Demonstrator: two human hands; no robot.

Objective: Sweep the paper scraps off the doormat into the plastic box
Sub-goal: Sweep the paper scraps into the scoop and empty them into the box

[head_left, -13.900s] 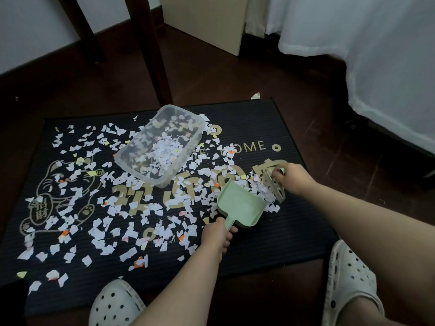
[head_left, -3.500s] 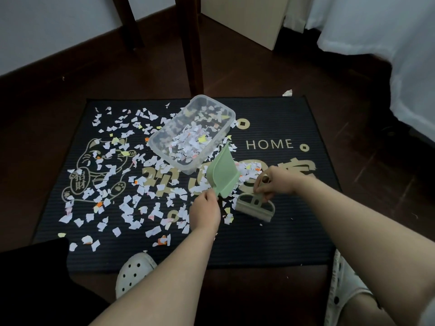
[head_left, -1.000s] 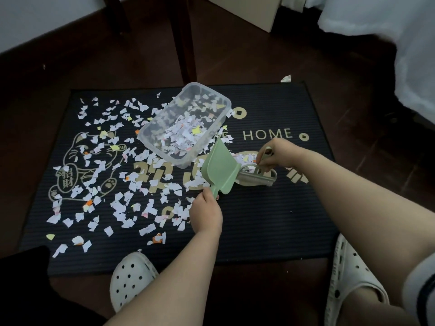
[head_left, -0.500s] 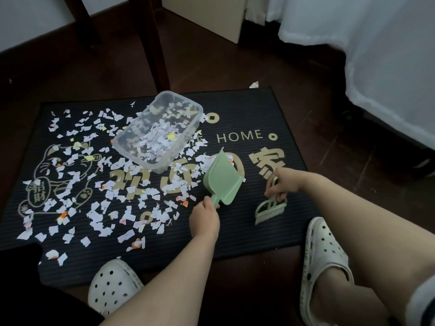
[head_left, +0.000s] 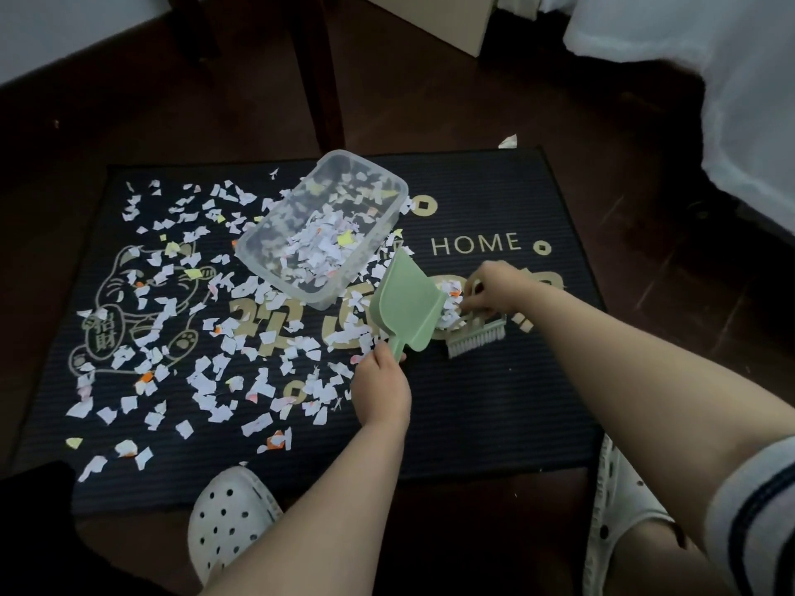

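The doormat [head_left: 473, 402] is black and finely ribbed, printed in gold with a cat, coins and HOME. On it, paper scraps [head_left: 269, 337] are mostly white, some yellow or orange; the dustpan [head_left: 406, 303] is pale green, the brush [head_left: 475, 337] white-bristled, the plastic box [head_left: 314, 294] clear.

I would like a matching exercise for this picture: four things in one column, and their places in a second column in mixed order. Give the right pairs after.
Things
1. green dustpan
2. brush
3. plastic box
4. lone scrap

Places
A. on the wooden floor, beyond the far edge of the doormat
B. gripped by the right hand
C. handle gripped by the left hand
D. standing on the doormat, with paper scraps inside

Pairs: 1-C, 2-B, 3-D, 4-A
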